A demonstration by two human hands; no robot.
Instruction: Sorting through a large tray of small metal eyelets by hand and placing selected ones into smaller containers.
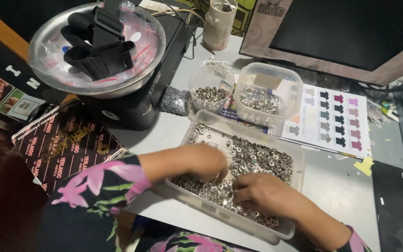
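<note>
A clear rectangular plastic tray (304,164) lies on the grey table, filled with many small silver metal rings and snap parts (262,158). Both my hands are inside it. My left hand (200,161) reaches in from the left, fingers curled down into the pile near the tray's middle. My right hand (263,192) rests on the pile near the front, fingers bent and pinching among the pieces. What either hand actually grips is hidden by the fingers. Both sleeves are black with pink flowers.
Behind the tray stand a round clear cup (210,86) and a square clear tub (267,91), each holding silver pieces. A colour chart sheet (334,119) lies at right, a monitor (346,32) behind. A metal bowl with black straps (96,46) sits on a black machine at left.
</note>
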